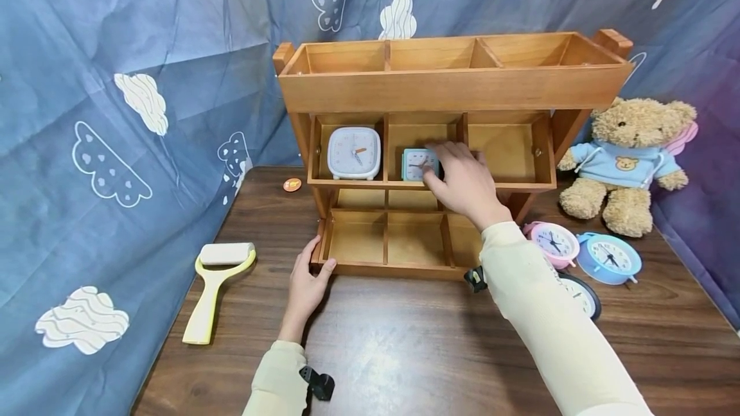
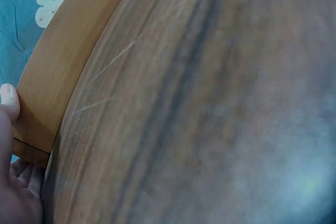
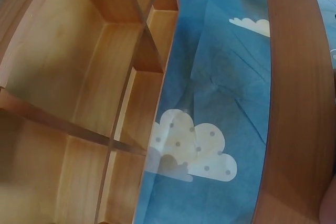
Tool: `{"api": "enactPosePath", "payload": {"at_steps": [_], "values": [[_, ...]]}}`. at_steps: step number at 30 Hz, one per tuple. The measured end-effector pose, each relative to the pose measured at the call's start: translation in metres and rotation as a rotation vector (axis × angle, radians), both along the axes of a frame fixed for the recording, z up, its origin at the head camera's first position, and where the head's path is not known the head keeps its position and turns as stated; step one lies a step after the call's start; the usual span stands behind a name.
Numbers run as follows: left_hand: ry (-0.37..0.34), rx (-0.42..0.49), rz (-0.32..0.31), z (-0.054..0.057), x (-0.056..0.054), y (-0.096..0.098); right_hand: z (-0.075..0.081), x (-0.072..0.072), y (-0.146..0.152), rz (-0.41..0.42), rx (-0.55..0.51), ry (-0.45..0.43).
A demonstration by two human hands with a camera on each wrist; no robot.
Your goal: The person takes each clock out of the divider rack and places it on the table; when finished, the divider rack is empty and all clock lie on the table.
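Note:
A three-tier wooden shelf (image 1: 451, 92) with open compartments stands on the table. My right hand (image 1: 462, 175) reaches into the middle tier's centre compartment and pinches a small square teal clock (image 1: 414, 165) by its right side. The thumb lies over the front of that clock, and the other fingers are partly hidden. In the compartment to its left sits a larger white clock (image 1: 354, 153). My left hand (image 1: 308, 282) grips the shelf's lower left corner, with the thumb at the front; the left wrist view shows its fingers round the wooden end (image 2: 58, 77).
Right of the shelf lie a pink alarm clock (image 1: 554, 244), a blue alarm clock (image 1: 609, 259) and a dark-rimmed clock (image 1: 584, 297), partly behind my sleeve. A teddy bear (image 1: 630, 159) sits behind them. Leftward are a yellow-handled roller (image 1: 211, 287) and an orange disc (image 1: 291, 185).

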State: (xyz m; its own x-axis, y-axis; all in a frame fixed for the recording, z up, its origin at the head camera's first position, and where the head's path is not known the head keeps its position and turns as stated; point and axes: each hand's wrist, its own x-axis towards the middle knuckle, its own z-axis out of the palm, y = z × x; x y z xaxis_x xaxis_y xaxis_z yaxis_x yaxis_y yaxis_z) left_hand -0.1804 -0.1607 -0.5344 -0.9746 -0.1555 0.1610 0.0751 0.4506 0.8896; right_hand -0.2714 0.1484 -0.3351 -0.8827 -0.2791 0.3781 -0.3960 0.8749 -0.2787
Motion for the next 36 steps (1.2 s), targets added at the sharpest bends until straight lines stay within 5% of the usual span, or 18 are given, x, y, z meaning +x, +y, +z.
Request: {"api": "enactPosePath", "payload": {"at_steps": [9,29,36], "values": [[0.004,-0.003,0.002,0.000,0.001,0.001,0.001,0.000,0.003,0.058,-0.113,0.066],[0.001,-0.019,0.012,0.002,0.001,0.002,0.008,0.002,0.014,0.194,-0.530,-0.041],[0.005,-0.026,0.012,0.001,0.001,0.003,0.009,0.012,0.022,0.222,-0.727,-0.003]]}}
